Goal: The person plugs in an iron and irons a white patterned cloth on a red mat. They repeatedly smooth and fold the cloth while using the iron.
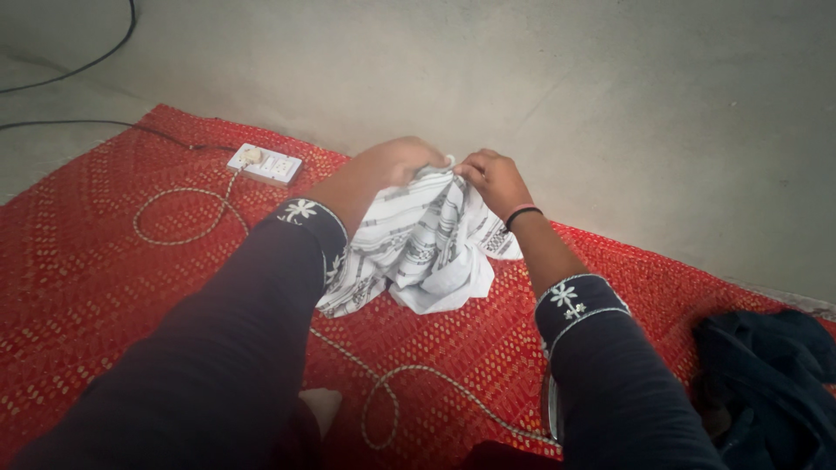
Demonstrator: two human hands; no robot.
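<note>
Both hands meet near the mat's (pixel 104 261) far edge, left hand (pixel 392 164) and right hand (pixel 495 178) side by side, gripping the cloth (pixel 427 248) that hangs onto the mat; power strip (pixel 265 164) left at the far edge; cord (pixel 392 392) trails toward the near edge; a bundle, perhaps clothing (pixel 766 383), at the right edge.

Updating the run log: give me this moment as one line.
left hand: grips white black-striped cloth | right hand: grips same cloth | cloth bunched above red woven mat | white power strip behind | dark garment at right
</note>
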